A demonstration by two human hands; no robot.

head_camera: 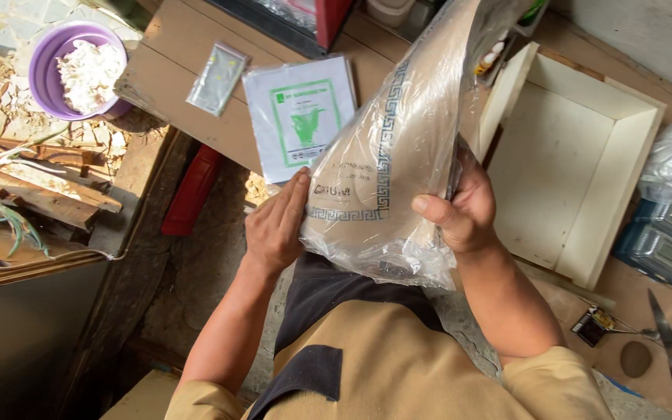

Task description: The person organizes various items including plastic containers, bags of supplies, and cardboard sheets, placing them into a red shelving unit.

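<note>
I hold a clear plastic bag (398,148) with a stack of brown paper sheets in it, edged with a dark key pattern, upright in front of my chest. My left hand (276,225) presses flat against the bag's lower left side. My right hand (463,208) grips its lower right edge, thumb on the front. The bag's bottom corner crumples between both hands.
A wooden table (176,47) carries a white packet with a green print (301,113) and a small silvery sachet (217,76). An open white box (577,155) lies to the right. A purple bowl (44,66) with white scraps, a knife (670,346) and grey trays (663,241) are around.
</note>
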